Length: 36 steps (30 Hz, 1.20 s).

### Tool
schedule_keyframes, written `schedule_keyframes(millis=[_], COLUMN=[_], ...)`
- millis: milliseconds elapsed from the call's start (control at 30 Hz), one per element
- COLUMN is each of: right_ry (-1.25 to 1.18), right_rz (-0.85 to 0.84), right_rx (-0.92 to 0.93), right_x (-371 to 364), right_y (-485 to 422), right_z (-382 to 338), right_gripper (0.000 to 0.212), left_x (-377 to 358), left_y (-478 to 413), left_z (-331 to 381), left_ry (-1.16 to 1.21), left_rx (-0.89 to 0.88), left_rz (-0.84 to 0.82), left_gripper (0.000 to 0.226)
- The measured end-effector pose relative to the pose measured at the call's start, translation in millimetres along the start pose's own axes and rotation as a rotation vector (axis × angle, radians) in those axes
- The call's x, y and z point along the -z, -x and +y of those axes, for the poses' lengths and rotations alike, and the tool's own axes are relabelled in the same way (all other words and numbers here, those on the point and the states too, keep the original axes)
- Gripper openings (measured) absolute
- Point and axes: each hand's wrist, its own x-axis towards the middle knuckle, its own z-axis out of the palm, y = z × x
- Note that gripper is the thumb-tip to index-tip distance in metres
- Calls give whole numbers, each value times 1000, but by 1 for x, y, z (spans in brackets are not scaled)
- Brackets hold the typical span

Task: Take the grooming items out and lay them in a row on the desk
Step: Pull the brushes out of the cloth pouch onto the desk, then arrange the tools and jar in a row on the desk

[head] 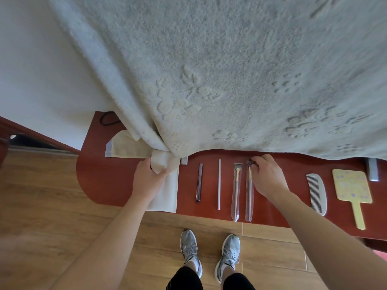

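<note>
On the red-brown desk (pixel 100 181) grooming items lie in a row: a dark pencil (pixel 199 182), a thin pale stick (pixel 219 185), two makeup brushes in clear sleeves (pixel 236 191) (pixel 249 197), a grey comb (pixel 317 193) and a yellow hand mirror (pixel 352 189). My right hand (pixel 267 174) pinches the top of the right-hand sleeved brush. My left hand (pixel 146 178) grips a bunched cream towel (pixel 165 164) at the desk's left. A large pale towel (pixel 209 70) hangs close to the camera and hides the back of the desk.
A folded beige cloth (pixel 125 146) lies behind my left hand, with a black hair tie (pixel 107 119) farther back. A grey metal piece (pixel 372 169) shows by the mirror, another (pixel 184 160) by the pencil. Wooden floor and my shoes (pixel 209 252) are below the desk edge.
</note>
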Motion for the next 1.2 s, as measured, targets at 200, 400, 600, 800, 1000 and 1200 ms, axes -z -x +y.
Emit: schedule_keyframes(millis=[200, 400, 600, 800, 1000, 1200], right_ry=[25, 44, 67, 99, 120, 81], right_rz=[-18, -60, -76, -95, -93, -173], right_rx=[-3, -21, -9, 19, 110, 176], right_x=[7, 16, 23, 27, 28, 1], right_y=[3, 10, 17, 29, 49, 67], right_z=[-3, -8, -10, -15, -41, -94], right_gripper=[35, 44, 48, 48, 37, 35], left_x=[4, 11, 12, 11, 7, -1], left_y=[3, 13, 21, 32, 44, 41], left_z=[-4, 3, 11, 19, 39, 43], left_ry=[-49, -69, -67, -138, -217, -335], left_rx=[3, -29, -14, -46, -177, -349], left_rz=[-4, -2, -3, 57, 34, -95], left_gripper=[46, 58, 61, 63, 56, 46])
